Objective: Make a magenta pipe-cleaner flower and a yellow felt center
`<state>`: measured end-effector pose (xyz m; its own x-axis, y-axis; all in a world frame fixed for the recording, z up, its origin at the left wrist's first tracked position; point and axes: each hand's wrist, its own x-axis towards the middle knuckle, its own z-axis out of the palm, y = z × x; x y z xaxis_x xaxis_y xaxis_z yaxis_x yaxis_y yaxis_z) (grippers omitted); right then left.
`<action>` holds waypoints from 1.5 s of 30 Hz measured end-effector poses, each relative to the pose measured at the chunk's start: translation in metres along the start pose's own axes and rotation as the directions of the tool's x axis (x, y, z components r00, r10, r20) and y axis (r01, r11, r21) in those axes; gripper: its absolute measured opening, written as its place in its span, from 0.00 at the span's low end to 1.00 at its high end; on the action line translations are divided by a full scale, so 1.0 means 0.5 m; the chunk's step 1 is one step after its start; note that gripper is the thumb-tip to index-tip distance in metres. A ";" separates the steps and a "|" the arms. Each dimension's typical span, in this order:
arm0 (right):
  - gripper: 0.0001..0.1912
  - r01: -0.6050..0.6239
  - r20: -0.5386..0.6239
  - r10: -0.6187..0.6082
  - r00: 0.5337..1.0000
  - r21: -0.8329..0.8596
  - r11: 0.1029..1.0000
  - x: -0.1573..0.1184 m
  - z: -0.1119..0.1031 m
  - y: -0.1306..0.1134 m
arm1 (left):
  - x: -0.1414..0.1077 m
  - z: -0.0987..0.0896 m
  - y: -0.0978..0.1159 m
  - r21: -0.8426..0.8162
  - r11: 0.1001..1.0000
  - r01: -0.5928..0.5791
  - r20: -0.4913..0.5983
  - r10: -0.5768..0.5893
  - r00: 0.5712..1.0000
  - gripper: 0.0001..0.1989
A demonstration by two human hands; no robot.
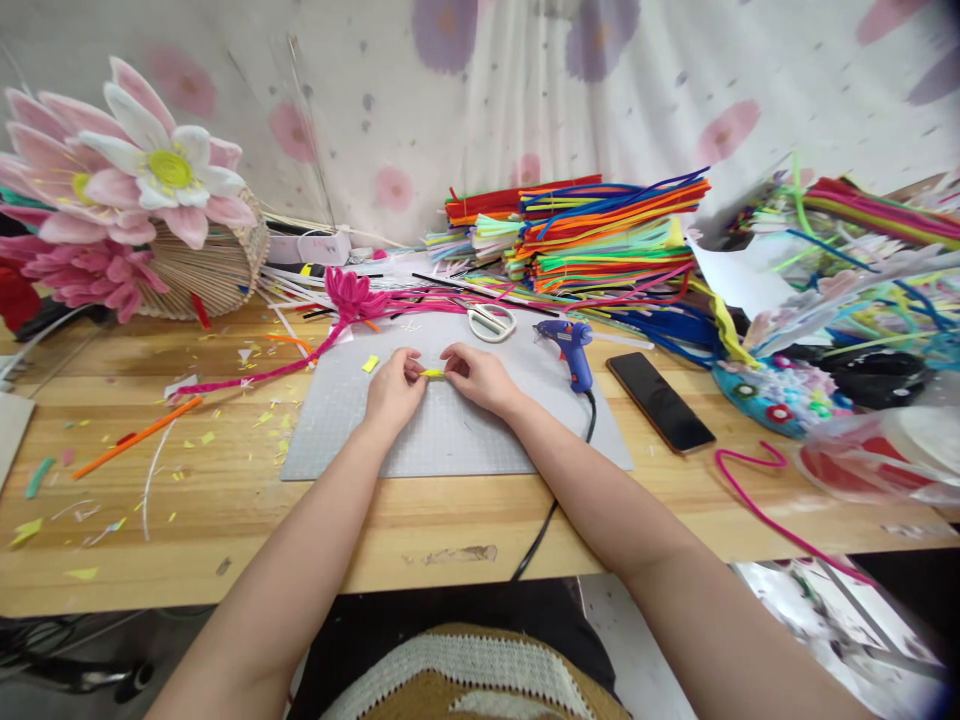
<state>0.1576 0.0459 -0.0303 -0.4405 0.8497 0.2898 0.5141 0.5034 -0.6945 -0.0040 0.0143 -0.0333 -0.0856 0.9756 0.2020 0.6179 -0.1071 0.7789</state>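
Over the grey cutting mat (450, 440), a small yellow strip (433, 373) is stretched between my two hands. My left hand (396, 388) pinches its left end between thumb and fingers. At the other end, the fingertips of my right hand (480, 378) are closed on it. Whether the strip is paper or felt I cannot tell. Another small yellow piece (370, 364) lies flat on the mat, left of my left hand. White-handled scissors (491, 322) rest beyond my right hand. A blue glue gun (570, 352) lies to the right, its black cord running toward the table's front edge.
A magenta pipe-cleaner flower (352, 297) lies at the mat's back left. Bundled coloured pipe cleaners (607, 235) are stacked behind. A phone (660, 402) and a clear plastic tub (885, 455) stand right. Pink fuzzy flowers (150, 160) fill the left, near yellow scraps and an orange stick (139, 437).
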 end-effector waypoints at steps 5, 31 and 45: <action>0.13 0.002 -0.007 -0.001 1.000 0.004 1.000 0.002 0.005 0.001 | 0.000 0.001 0.000 0.005 1.000 0.000 0.000 0.000 1.000 0.14; 0.15 0.033 0.004 -0.033 0.999 0.000 0.999 0.001 -0.002 -0.004 | 0.001 0.001 -0.002 -0.007 1.000 0.008 -0.012 -0.008 1.000 0.15; 0.14 0.075 0.002 -0.075 0.997 -0.135 0.988 0.001 -0.002 -0.012 | 0.000 -0.001 0.001 0.021 1.000 0.019 -0.011 -0.019 1.000 0.16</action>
<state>0.1548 0.0435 -0.0254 -0.4794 0.8091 0.3399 0.5745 0.5821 -0.5755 -0.0038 0.0142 -0.0326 -0.1056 0.9754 0.1936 0.6324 -0.0844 0.7700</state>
